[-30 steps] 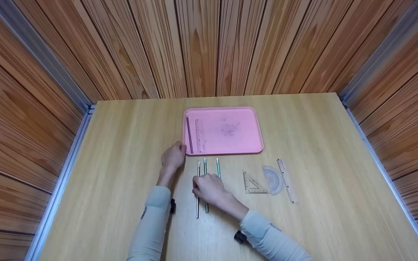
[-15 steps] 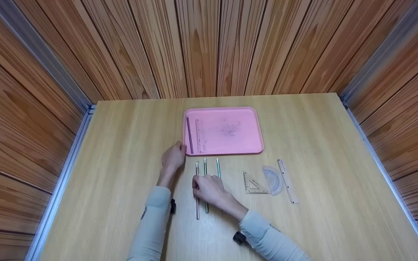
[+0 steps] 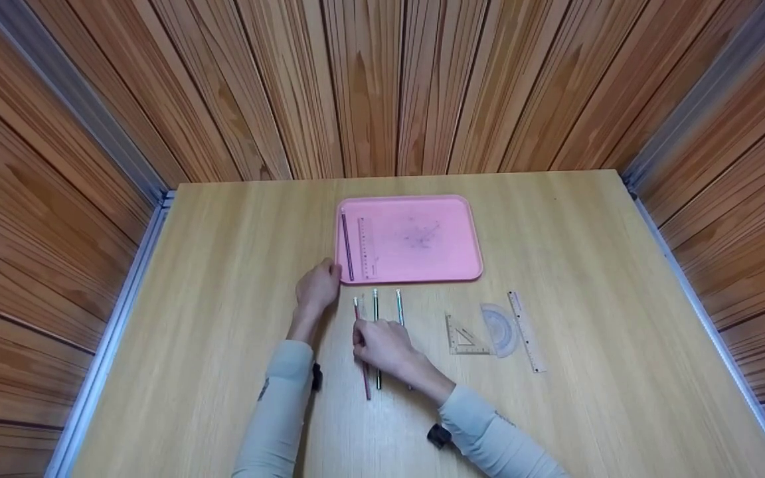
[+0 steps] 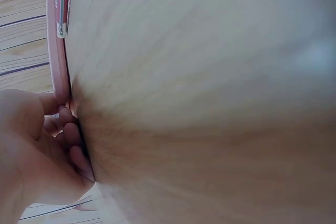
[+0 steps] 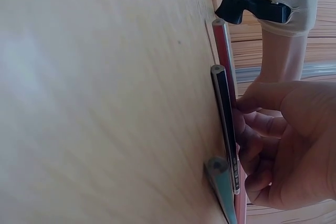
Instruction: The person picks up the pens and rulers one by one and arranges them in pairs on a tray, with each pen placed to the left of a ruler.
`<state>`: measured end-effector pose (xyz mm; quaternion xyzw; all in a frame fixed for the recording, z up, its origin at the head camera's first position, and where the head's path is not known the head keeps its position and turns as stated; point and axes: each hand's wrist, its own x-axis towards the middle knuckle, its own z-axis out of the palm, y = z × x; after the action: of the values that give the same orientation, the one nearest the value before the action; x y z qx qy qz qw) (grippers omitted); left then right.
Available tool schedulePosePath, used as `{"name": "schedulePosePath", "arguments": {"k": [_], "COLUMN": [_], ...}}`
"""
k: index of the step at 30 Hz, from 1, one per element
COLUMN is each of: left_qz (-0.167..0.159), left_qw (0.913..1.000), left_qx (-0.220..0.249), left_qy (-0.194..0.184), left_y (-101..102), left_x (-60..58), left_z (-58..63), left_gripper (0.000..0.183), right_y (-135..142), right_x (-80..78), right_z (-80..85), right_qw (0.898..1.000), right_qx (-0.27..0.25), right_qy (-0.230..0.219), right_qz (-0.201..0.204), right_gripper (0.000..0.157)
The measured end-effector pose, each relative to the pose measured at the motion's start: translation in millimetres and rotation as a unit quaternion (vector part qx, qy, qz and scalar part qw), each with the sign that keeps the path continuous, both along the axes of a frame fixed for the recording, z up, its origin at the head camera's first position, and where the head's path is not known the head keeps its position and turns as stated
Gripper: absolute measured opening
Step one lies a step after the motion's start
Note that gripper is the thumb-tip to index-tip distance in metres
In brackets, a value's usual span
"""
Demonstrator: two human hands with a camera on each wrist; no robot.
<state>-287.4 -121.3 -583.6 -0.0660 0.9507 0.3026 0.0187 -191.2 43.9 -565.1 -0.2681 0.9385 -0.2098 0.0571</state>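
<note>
At the near left corner of a pink tray (image 3: 422, 272), my left hand (image 3: 318, 285) pinches the rim; the left wrist view shows its fingers (image 4: 71, 132) curled there. In the tray lie a dark pencil (image 3: 347, 249) and a clear ruler (image 3: 364, 249) along the left side. My right hand (image 3: 386, 345) pinches a red pencil (image 3: 366, 384) in front of the tray, covering its middle. Beside it are a black pencil (image 5: 223, 95) and a green pencil (image 5: 220, 179), both partly behind the hand in the head view.
Right of the pencils lie a clear set square (image 3: 465, 342), a protractor (image 3: 501, 330) and another clear ruler (image 3: 526, 332). Wood-patterned panels (image 3: 369, 86) stand behind the table (image 3: 595, 265), with metal posts at its back corners.
The red pencil has turned under my right hand: its far end has swung left and its near end slightly right. My left hand and the tray have stayed in place.
</note>
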Motion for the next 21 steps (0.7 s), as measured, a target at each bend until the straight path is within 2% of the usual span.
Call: {"name": "schedulePosePath", "arguments": {"k": [4, 21], "left_qz": [0.0, -0.003], "left_qw": [1.0, 0.9999], "left_qx": [0.0, -0.011], "left_qy": [-0.003, 0.002], "left_y": [-0.1, 0.7], "left_x": [-0.5, 0.4], "left_z": [-0.1, 2.1], "left_gripper": [0.028, 0.029], "right_y": [0.0, 3.8], "right_x": [0.2, -2.8], "right_z": [0.8, 10.0], "right_qw": [1.0, 0.997], "right_qx": [-0.001, -0.054], "right_qy": [-0.002, -0.056], "right_qz": [-0.001, -0.029], "right_gripper": [0.006, 0.004]}}
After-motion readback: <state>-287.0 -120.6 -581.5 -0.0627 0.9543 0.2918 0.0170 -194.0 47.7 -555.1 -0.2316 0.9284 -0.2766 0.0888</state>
